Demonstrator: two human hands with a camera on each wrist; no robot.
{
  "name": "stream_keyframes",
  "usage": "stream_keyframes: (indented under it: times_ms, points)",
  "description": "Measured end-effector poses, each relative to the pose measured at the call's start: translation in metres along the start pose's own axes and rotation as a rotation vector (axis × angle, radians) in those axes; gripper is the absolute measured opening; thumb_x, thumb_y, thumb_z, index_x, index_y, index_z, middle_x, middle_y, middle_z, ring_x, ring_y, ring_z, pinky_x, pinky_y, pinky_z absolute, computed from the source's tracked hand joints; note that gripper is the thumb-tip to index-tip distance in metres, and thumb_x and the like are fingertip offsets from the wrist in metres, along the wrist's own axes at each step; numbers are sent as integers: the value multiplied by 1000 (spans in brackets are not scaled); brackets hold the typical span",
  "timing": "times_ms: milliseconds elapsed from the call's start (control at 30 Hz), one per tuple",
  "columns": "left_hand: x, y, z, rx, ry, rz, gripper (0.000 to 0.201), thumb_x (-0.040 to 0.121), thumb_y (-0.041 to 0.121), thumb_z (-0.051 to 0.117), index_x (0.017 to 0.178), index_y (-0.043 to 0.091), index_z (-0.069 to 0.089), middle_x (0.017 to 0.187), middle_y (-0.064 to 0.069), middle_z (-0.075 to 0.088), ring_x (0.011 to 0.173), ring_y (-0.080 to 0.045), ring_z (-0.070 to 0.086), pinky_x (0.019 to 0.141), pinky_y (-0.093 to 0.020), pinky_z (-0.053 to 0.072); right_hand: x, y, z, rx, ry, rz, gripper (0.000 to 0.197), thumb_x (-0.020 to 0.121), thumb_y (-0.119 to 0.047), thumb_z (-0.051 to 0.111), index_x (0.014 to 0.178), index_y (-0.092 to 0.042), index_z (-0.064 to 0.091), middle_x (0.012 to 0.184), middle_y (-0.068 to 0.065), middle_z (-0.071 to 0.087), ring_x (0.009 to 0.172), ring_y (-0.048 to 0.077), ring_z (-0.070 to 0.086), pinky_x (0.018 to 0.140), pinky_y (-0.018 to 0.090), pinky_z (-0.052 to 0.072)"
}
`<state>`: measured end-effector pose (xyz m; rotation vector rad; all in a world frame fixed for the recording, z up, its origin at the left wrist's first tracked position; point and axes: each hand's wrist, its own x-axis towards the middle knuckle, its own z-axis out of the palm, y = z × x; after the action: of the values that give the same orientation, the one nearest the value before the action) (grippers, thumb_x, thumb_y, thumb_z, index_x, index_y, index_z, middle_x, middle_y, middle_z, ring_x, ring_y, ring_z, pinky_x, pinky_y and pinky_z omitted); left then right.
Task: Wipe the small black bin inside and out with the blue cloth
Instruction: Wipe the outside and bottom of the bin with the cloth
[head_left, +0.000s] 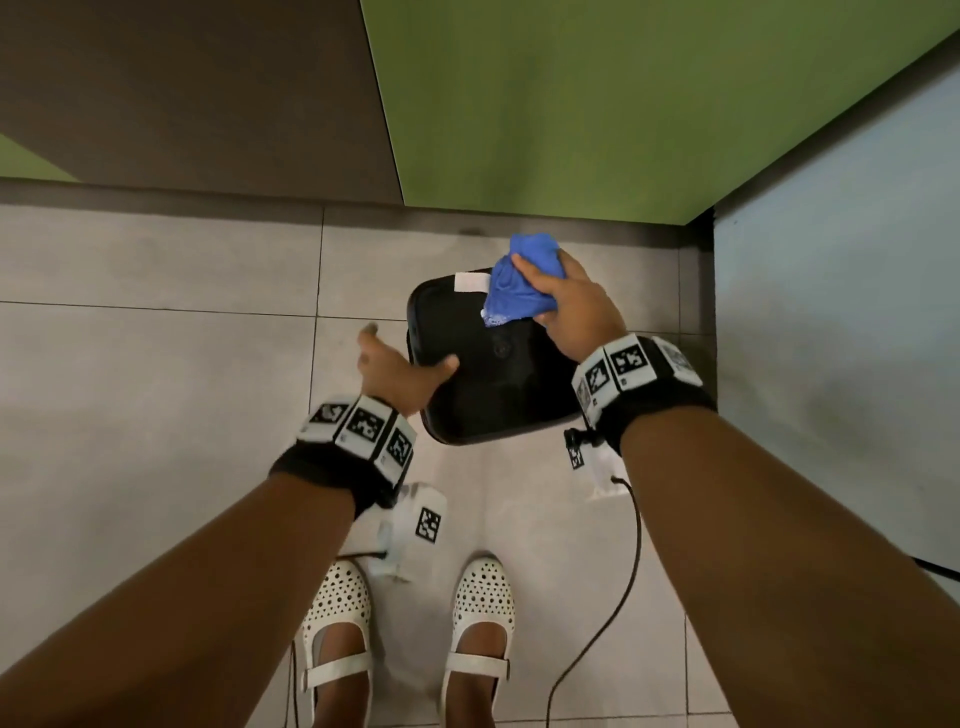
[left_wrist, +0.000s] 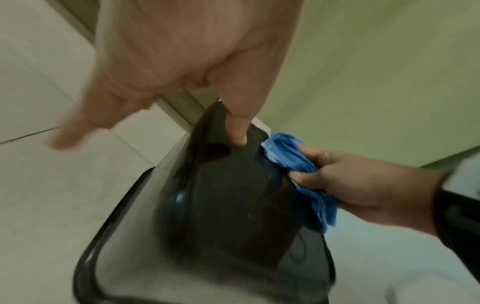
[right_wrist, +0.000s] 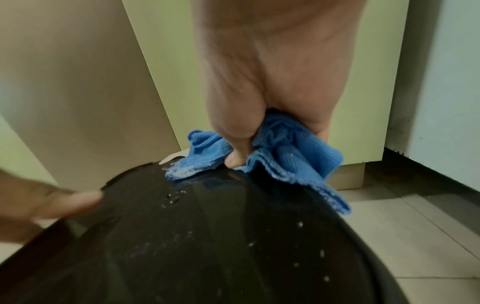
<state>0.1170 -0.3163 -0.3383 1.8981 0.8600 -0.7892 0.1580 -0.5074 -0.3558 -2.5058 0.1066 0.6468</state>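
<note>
The small black bin (head_left: 493, 384) stands on the grey tiled floor close to the green panel, its glossy dark surface facing up at me with water drops on it (right_wrist: 207, 236). My right hand (head_left: 561, 296) grips the bunched blue cloth (head_left: 519, 283) and presses it on the bin's far right corner; the cloth (right_wrist: 291, 150) hangs over that edge. My left hand (head_left: 400, 369) is at the bin's left side. Its thumb (left_wrist: 239, 127) lies on the black surface, and its straight fingers spread out past the edge. A white tab (head_left: 471, 282) sits on the bin's far edge.
Behind the bin rise a green panel (head_left: 623, 104) and a brown panel (head_left: 182, 88). A pale blue surface (head_left: 841, 312) closes off the right. My feet in white shoes (head_left: 483, 603) stand just before the bin. A black cable (head_left: 613, 597) trails on the floor at the right.
</note>
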Motion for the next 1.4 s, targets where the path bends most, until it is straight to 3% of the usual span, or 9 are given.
stream_keyframes:
  times_ms: [200, 300, 467, 633, 833, 1000, 1133, 1267, 1400]
  points:
    - [14, 27, 6, -2, -85, 63, 61, 98, 19, 39, 151, 18, 7, 149, -17, 36, 133, -39, 40, 111, -47, 33, -10, -21, 6, -150, -8, 146, 67, 94, -24, 45, 146, -46, 7, 159, 4, -9, 140, 41, 19, 110, 54, 29]
    - [15, 29, 5, 33, -94, 76, 58, 98, 16, 38, 150, 16, 12, 145, -20, 42, 130, -39, 44, 109, -44, 34, -17, -53, 26, -220, 53, 287, 68, 95, -32, 44, 143, -51, -1, 159, -3, -14, 144, 40, -6, 108, 68, 14]
    - [17, 27, 0, 21, -159, 101, 52, 97, 15, 40, 146, 22, 21, 138, -16, 50, 120, -39, 53, 103, -53, 42, -13, -71, 35, -226, -11, 164, 64, 97, -23, 35, 145, -48, 0, 159, -5, -15, 141, 42, -22, 105, 70, -7]
    - [19, 24, 3, 14, -154, 64, 56, 98, 23, 38, 149, 24, 13, 143, -19, 44, 123, -43, 50, 103, -56, 40, -18, -51, 30, -292, 31, 116, 61, 98, -39, 37, 144, -50, -1, 159, -5, -10, 144, 36, -14, 106, 72, 9]
    - [42, 15, 5, -68, -193, -22, 57, 93, 30, 43, 146, 26, 21, 145, -16, 42, 128, -44, 43, 102, -65, 35, -42, -30, 31, -102, 147, 309, 60, 96, -40, 38, 146, -45, 5, 159, 3, -2, 133, 41, 26, 98, 55, 42]
    - [45, 14, 5, -75, -180, -47, 59, 93, 31, 45, 146, 27, 21, 146, -14, 41, 129, -43, 42, 102, -66, 35, -62, -18, 39, 22, 165, 430, 61, 99, -35, 33, 147, -41, -4, 159, 8, 2, 131, 38, 33, 101, 43, 38]
    - [41, 17, 3, -16, -181, -9, 55, 95, 28, 43, 146, 26, 21, 143, -18, 44, 126, -45, 46, 100, -65, 37, -82, -49, 74, -92, 256, 603, 64, 95, -39, 41, 148, -39, 5, 158, 13, 7, 140, 47, 15, 104, 61, 28]
    - [37, 16, 0, -19, -206, 24, 52, 95, 25, 43, 143, 29, 25, 137, -15, 50, 119, -40, 54, 97, -56, 46, -81, -80, 84, -175, 240, 592, 66, 82, -48, 53, 142, -37, 30, 150, 12, 37, 133, 52, 30, 91, 73, 32]
    - [37, 17, -4, 58, -221, 30, 52, 96, 24, 42, 145, 29, 22, 139, -18, 48, 121, -44, 50, 102, -58, 41, -68, -60, 81, -172, 196, 501, 64, 94, -50, 34, 146, -45, -4, 159, 6, -10, 141, 49, -10, 102, 75, 4]
